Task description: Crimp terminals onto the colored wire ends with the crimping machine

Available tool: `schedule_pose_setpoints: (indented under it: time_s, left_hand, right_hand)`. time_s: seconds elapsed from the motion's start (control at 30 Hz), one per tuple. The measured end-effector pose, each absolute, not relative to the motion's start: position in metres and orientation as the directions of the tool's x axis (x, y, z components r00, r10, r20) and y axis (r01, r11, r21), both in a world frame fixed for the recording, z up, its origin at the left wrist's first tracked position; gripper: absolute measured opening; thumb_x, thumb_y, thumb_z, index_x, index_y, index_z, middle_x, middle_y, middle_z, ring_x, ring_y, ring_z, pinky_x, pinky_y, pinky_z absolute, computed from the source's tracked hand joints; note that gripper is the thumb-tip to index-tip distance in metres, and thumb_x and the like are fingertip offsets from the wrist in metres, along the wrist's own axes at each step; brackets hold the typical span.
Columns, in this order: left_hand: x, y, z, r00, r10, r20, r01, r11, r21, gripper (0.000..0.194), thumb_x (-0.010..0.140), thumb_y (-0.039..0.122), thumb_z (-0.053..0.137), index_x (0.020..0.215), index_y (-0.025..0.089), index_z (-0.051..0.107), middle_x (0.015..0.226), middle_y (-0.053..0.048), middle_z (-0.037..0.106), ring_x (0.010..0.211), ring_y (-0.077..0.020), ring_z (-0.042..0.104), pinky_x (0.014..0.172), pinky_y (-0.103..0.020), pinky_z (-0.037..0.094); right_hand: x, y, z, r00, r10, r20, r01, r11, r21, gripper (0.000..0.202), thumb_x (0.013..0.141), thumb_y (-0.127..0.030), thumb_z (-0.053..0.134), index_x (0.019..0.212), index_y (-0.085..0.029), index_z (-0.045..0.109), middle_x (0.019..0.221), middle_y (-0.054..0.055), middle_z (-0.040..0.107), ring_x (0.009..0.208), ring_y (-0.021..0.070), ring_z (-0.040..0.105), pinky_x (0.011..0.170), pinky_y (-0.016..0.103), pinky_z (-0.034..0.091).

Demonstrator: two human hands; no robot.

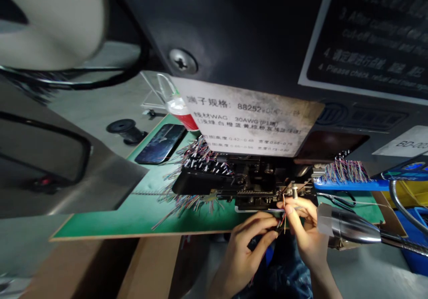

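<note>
Just in front of the crimping machine's tooling (257, 192), both my hands are closed on thin wires. My left hand (249, 245) pinches a dark cable end between thumb and fingertips, with reddish and dark strands fanning out of it. Close beside it, my right hand (306, 227) pinches an orange wire (285, 226) between thumb and forefinger. The wire stands roughly upright and rises toward the tooling. Small wire tips are too fine to make out.
The dark machine body (234, 31) with a paper label (247, 120) hangs over the green table (110, 221). Bundles of wires (197, 156) and a phone (162, 143) lie left. A lamp head (349, 225), scissors (341, 199) and a blue tray (354, 185) of wires are right.
</note>
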State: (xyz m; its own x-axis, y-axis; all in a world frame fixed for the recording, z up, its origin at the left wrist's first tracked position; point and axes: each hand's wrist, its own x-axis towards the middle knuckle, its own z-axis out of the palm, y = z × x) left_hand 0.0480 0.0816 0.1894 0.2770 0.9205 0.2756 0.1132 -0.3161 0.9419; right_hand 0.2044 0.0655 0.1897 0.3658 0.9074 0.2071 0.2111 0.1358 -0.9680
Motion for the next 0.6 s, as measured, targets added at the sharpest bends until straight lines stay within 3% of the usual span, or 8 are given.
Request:
schedule_pose_setpoints:
  time_s: [0.17, 0.37, 0.6]
  left_hand:
    - [0.036, 0.08, 0.197, 0.367, 0.902, 0.229, 0.119, -0.29, 0.95, 0.014, 0.091, 0.016, 0.071, 0.092, 0.023, 0.083, 0.085, -0.003, 0.079, 0.076, -0.0175, 0.075, 0.073, -0.02, 0.061]
    - [0.036, 0.081, 0.195, 0.36, 0.896, 0.261, 0.127, -0.324, 0.937, 0.017, 0.092, 0.013, 0.07, 0.095, 0.024, 0.083, 0.086, -0.002, 0.079, 0.078, -0.0161, 0.075, 0.077, -0.018, 0.059]
    - [0.047, 0.083, 0.188, 0.29, 0.889, 0.354, 0.152, -0.408, 0.9, 0.015, 0.094, 0.012, 0.068, 0.098, 0.022, 0.079, 0.094, -0.003, 0.08, 0.08, -0.0165, 0.077, 0.077, -0.018, 0.061]
  right_hand:
    - [0.215, 0.064, 0.199, 0.207, 0.891, 0.404, 0.381, 0.307, -0.872, 0.009, 0.095, -0.026, 0.072, 0.088, -0.026, 0.078, 0.091, 0.004, 0.077, 0.084, 0.0223, 0.072, 0.081, 0.036, 0.057]
    - [0.21, 0.059, 0.196, 0.241, 0.958, 0.157, 0.097, 0.137, -0.986, 0.006, 0.096, -0.03, 0.072, 0.094, -0.025, 0.075, 0.08, 0.001, 0.08, 0.053, 0.0152, 0.061, 0.049, 0.027, 0.047]
    - [0.2, 0.063, 0.193, 0.351, 0.931, 0.102, 0.042, 0.094, -0.995, 0.014, 0.097, -0.038, 0.072, 0.1, -0.027, 0.081, 0.09, 0.005, 0.085, 0.082, 0.0243, 0.079, 0.07, 0.035, 0.063]
